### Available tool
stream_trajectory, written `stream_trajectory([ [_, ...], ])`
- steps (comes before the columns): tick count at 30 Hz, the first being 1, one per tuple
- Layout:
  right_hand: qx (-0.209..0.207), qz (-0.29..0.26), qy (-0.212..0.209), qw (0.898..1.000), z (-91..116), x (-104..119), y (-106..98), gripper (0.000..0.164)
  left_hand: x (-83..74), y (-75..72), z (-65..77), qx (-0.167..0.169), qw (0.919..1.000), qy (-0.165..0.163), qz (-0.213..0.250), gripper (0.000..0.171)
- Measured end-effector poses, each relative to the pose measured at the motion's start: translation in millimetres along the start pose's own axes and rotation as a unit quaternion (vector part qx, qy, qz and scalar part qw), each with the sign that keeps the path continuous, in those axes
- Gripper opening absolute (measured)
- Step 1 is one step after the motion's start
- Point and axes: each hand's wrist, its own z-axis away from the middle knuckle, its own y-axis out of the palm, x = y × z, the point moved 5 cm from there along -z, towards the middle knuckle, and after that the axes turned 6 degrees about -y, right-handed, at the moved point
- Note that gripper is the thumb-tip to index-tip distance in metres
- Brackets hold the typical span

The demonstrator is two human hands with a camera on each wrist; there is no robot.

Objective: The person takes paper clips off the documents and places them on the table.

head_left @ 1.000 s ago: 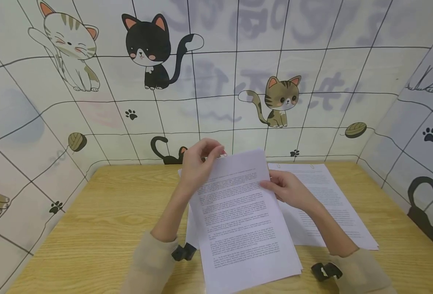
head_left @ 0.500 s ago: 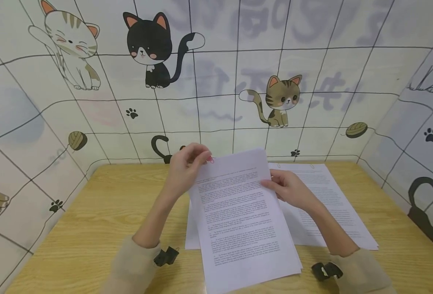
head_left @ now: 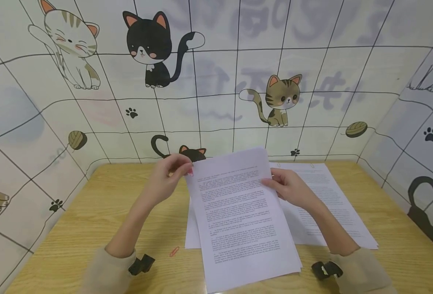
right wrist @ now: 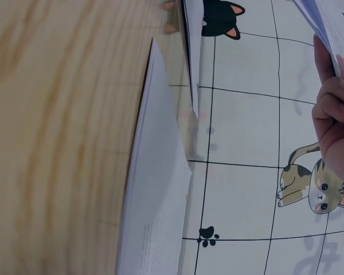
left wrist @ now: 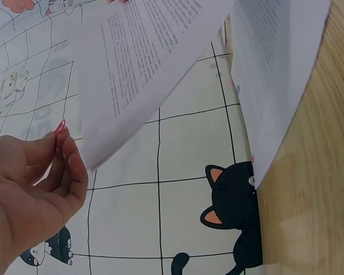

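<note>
Tilted printed sheets [head_left: 238, 212] are held up beside a pinched pink paper clip [left wrist: 60, 127].

Clip [head_left: 174, 251] on tbl [head_left: 95, 200], L of held pgs [head_left: 243, 216] — clipped pgs [head_left: 326, 196] R.

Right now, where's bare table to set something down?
Free: yellow wooden table left of the left hand, up to the white cat-printed wall; narrower, right of the flat white printed sheets. Crowded: centre, beneath the white printed stack the right hand holds; a pink paperclip lies left of it.

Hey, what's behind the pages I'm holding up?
In the head view, paper lying on the table shows at both sides, the backdrop beyond. What sits directly behind the pages is covered.
</note>
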Motion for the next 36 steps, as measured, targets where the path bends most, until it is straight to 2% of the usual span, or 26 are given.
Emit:
stream_trajectory([
  [3,-0.001,0.001,-0.002,1.000,0.3,0.7,-0.3,0.029,8.6,-4.4,5.8,0.024,0.9995,-0.014,-0.013,0.008],
  [9,-0.003,0.004,-0.003,1.000,0.4,0.9,-0.9,0.030,23.4,-10.6,17.8,0.080,0.9961,-0.035,-0.011,0.007],
  [15,-0.007,0.002,0.003,1.000,0.7,1.6,-0.4,0.030,37.0,-16.7,29.5,0.119,0.9911,-0.051,-0.030,0.006],
  [20,-0.006,-0.001,0.003,1.000,0.9,1.4,0.0,0.030,48.0,-20.0,41.2,0.154,0.9837,-0.074,-0.055,0.004],
  [25,-0.003,-0.002,-0.003,1.000,0.9,0.6,0.3,0.031,61.1,-20.6,52.6,0.186,0.9772,-0.096,-0.036,0.004],
  [29,-0.002,0.002,-0.004,1.000,0.5,-1.4,-0.1,0.031,70.2,-18.3,60.9,0.212,0.9715,-0.098,-0.037,0.004],
  [36,-0.003,0.008,-0.002,1.000,0.2,-1.7,0.3,0.030,78.1,-13.7,74.4,0.269,0.9569,-0.101,-0.043,0.005],
])
